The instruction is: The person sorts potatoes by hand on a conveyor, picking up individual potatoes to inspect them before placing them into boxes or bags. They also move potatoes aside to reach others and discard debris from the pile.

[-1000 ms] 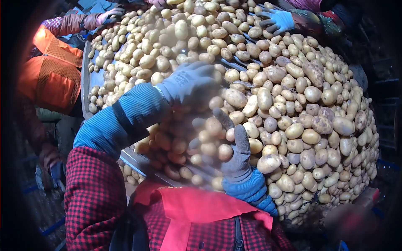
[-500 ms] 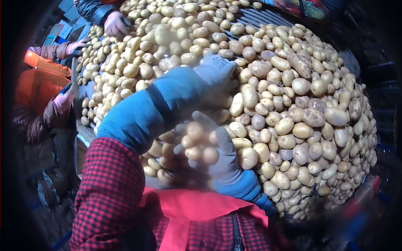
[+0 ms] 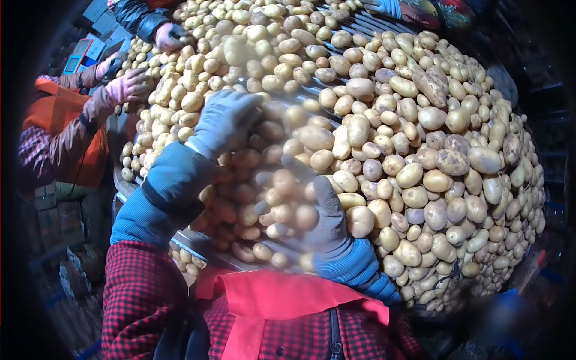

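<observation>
My left hand (image 3: 225, 123), in a grey glove, is at the upper middle over the pile. Its fingers are curled and pressed together, and their tips are hidden, so what they hold cannot be made out. Low in the middle, my right hand (image 3: 333, 225), also gloved, is palm up with bent fingers around several small potatoes (image 3: 283, 180). Blurred, darker potatoes (image 3: 246, 159) lie between and below my hands. The large potato pile (image 3: 444, 180) spreads to the right of my right hand.
Metal slats (image 3: 378, 24) show at the top and between potatoes near the centre. At the left, a person in an orange vest (image 3: 54, 114) has gloved hands (image 3: 129, 86) at the pile's edge. Another person's gloved hand (image 3: 170, 37) touches potatoes at the upper left. A blue-gloved hand (image 3: 384, 7) is at the top.
My left hand has moved left from the pile's centre, uncovering potatoes and slats there. My right hand stays nearly in place with its potatoes. The orange-vested person's nearer hand has risen to the pile.
</observation>
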The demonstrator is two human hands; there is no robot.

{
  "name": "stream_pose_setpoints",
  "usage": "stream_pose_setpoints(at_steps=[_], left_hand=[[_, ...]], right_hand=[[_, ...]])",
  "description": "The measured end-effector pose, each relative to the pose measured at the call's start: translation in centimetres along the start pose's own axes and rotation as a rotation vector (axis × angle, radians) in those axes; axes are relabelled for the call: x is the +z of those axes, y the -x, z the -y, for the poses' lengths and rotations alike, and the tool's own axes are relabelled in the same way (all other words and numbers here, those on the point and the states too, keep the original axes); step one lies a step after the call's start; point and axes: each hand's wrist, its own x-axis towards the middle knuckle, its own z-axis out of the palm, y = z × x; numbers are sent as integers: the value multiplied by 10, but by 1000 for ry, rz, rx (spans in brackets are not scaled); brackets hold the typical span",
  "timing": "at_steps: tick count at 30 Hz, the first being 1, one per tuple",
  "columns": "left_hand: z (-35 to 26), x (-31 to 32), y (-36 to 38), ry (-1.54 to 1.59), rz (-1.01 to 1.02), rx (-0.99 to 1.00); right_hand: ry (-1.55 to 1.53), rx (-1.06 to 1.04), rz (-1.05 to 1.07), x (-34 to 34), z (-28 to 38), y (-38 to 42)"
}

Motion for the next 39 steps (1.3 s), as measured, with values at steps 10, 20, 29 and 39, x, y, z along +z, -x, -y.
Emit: stream_pose_setpoints(at_steps=[10,20,29,39], left_hand=[[-129,-65,34,573,-116,274],[-97,-82,68,318,-293,105],[-44,-51,39,-119,103,-107],[-40,0,-54,-97,385,-44]], right_hand=[[-79,-77,-103,-8,-15,-8],[-104,-14,-54,-17,-29,7],[-136,-13,29,-27,-27,20],[-260,21,-73,-36,-27,23]])
